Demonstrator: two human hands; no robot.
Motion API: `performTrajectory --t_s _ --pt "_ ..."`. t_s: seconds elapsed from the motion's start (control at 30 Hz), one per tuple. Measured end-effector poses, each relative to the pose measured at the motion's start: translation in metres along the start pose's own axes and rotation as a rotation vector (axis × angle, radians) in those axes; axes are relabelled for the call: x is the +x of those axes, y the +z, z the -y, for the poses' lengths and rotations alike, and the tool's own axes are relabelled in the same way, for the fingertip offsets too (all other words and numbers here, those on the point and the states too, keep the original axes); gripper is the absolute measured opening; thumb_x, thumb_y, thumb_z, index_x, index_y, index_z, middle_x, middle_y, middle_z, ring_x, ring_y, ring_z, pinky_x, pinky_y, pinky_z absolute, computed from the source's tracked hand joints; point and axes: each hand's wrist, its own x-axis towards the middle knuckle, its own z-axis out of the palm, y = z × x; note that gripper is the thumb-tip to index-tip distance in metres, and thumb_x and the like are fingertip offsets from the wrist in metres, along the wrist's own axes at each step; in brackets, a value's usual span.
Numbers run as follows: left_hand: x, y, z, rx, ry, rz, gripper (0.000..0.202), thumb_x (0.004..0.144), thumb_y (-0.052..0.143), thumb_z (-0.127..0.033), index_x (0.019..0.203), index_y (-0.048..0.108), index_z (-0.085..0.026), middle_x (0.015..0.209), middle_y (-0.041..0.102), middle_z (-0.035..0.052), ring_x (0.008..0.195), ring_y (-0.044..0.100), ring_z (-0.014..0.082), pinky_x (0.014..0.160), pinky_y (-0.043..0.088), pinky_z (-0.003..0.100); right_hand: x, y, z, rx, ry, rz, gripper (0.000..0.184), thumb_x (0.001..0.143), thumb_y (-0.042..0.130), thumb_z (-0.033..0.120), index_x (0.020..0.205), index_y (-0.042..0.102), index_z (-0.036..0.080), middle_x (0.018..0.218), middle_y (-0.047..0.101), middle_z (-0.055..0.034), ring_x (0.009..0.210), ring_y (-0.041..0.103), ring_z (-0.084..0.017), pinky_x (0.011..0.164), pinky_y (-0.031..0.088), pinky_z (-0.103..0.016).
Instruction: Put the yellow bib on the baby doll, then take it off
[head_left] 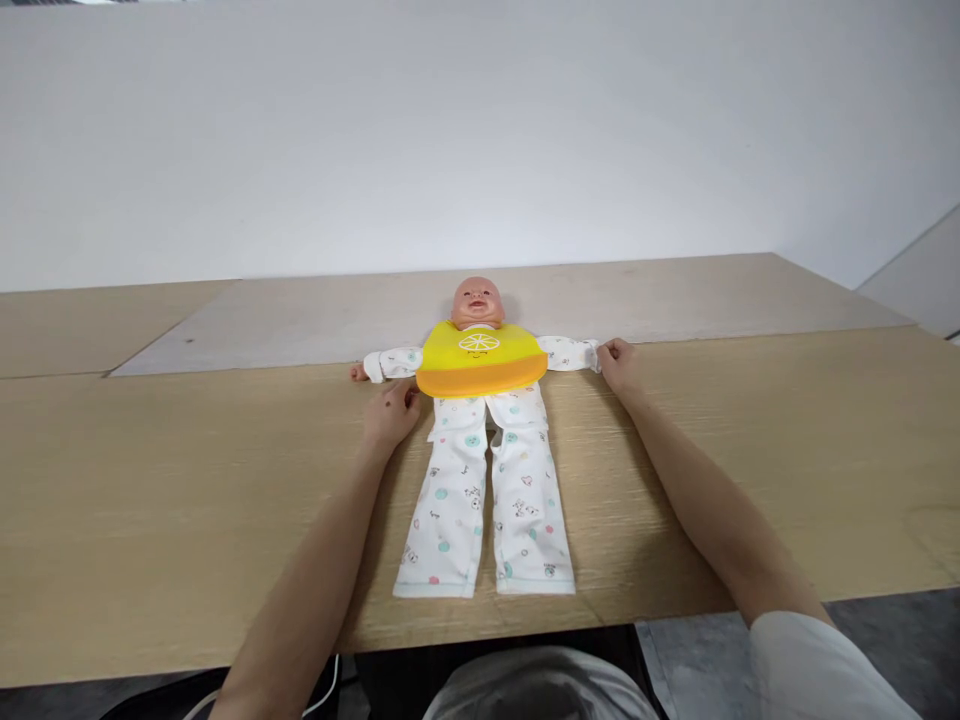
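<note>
bib (480, 362) hides doll's chest.

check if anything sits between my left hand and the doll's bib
Nothing visible does. The left hand rests on the table right beside the yellow bib, fingertips near its lower edge. The right hand is at the doll's sleeve cuff.

I take this for a plain staging or training room rather than a home. I see a long pale wood-grain laminate tabletop (150, 480) butted against a second, greyer wooden board (300, 320), a bare white wall (480, 130) close behind them, and grey floor tiles (690, 650) below. No furnishings or decoration show, only the flat work surface.
</note>
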Motion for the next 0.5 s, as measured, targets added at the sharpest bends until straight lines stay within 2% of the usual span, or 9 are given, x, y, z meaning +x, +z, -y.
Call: performTrajectory --t_s 0.13,0.23,0.33,0.5 --pt "-0.002 0.005 -0.003 -0.053 0.046 -0.123 0.035 0.084 0.046 -0.028 0.113 0.06 -0.014 0.088 0.069 0.0086 0.079 0.062 0.0192 0.065 0.039 0.027 -0.012 0.003 0.012 -0.085 -0.097 0.041 0.02 0.078 0.046 0.035 0.069 0.052 0.018 0.059 0.053 0.0001 0.057 0.044 -0.012 0.062 0.033 -0.024" --pt "-0.002 0.009 -0.003 -0.118 0.055 -0.215 0.04 0.085 0.047 -0.032 0.119 0.055 -0.013 0.086 0.069 0.0077 0.074 0.061 0.0173 0.065 0.041 0.027 -0.023 0.011 0.02 -0.197 -0.259 0.083 0.023 0.082 0.042 0.034 0.07 0.053 0.018 0.056 0.052 0.0004 0.056 0.043 -0.012 0.078 0.039 -0.028" --pt "-0.003 0.008 -0.004 -0.177 0.042 -0.251 0.043 0.084 0.046 -0.029 0.122 0.052 -0.011 0.082 0.067 0.0073 0.071 0.06 0.0167 0.065 0.042 0.028 -0.032 0.021 0.024 -0.299 -0.402 0.125 0.027 0.085 0.041 0.036 0.076 0.059 0.018 0.055 0.052 0.0 0.058 0.044 -0.012 0.09 0.037 -0.033" --pt "-0.004 0.005 -0.008 -0.268 0.04 -0.258 0.04 0.087 0.038 -0.025 0.121 0.053 -0.01 0.091 0.068 0.0115 0.079 0.061 0.0192 0.076 0.046 0.033 -0.039 0.024 0.029 -0.348 -0.423 0.189 0.039 0.091 0.034 0.046 0.089 0.063 0.019 0.067 0.062 -0.0055 0.066 0.052 -0.017 0.075 0.037 -0.028"
